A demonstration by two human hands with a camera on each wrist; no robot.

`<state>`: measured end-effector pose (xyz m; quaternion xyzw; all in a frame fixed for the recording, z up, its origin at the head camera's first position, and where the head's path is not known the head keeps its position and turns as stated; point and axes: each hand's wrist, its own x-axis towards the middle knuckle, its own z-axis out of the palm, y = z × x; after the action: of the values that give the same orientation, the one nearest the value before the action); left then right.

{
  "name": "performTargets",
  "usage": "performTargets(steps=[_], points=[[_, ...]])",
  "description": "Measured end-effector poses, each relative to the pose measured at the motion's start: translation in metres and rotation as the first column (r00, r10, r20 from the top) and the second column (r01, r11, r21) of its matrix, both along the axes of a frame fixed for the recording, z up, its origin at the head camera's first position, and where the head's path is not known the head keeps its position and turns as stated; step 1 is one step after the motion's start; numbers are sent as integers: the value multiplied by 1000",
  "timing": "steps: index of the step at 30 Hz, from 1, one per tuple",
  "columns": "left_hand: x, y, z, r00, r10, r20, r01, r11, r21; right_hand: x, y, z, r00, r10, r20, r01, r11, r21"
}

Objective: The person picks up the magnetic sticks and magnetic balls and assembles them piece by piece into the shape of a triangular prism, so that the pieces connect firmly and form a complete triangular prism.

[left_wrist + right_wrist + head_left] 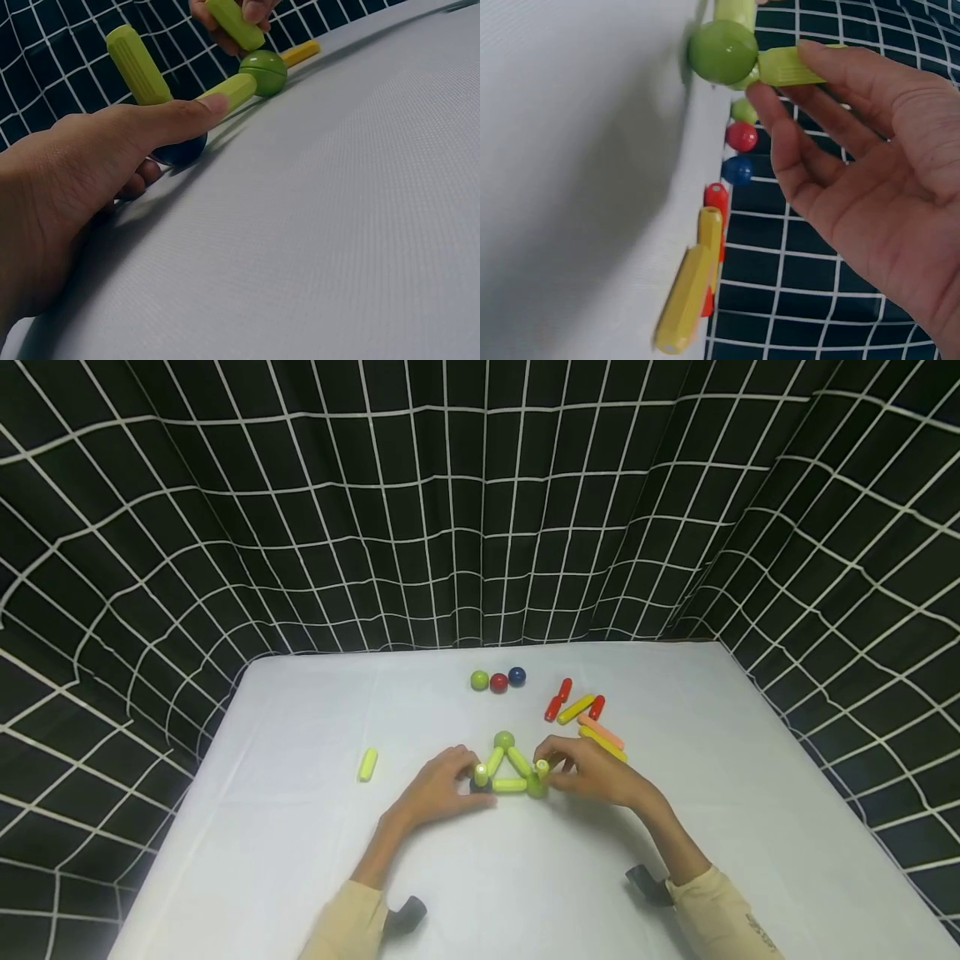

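Observation:
A flat triangle of yellow-green sticks (pixel 509 785) joined by balls lies on the table. Its far corner is a green ball (pixel 504 740). At the near left corner, a dark blue ball (pixel 180 152) carries an upright yellow-green stick (pixel 139 66); my left hand (pixel 444 785) holds this corner, thumb in front along the bottom stick and fingers behind. Over the near right green ball (pixel 723 52), my right hand (pixel 592 768) pinches another yellow-green stick (pixel 789 67) between thumb and index finger, its lower end right at the ball.
One loose yellow-green stick (pixel 367 764) lies to the left. Behind the triangle sit a green ball (pixel 479 680), a red ball (pixel 498 683) and a blue ball (pixel 517 676). Red sticks (pixel 553 708), yellow sticks (pixel 576 708) and an orange stick (pixel 602 731) lie at the back right.

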<state>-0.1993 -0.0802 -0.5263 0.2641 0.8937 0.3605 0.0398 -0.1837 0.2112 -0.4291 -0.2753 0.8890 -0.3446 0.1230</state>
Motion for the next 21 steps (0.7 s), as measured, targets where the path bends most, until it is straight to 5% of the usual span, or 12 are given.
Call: performTargets(steps=[21], points=[[-2, 0, -4, 999, -18, -42, 18, 1000, -4, 0, -6, -5, 1000, 16, -18, -15, 998, 62]])
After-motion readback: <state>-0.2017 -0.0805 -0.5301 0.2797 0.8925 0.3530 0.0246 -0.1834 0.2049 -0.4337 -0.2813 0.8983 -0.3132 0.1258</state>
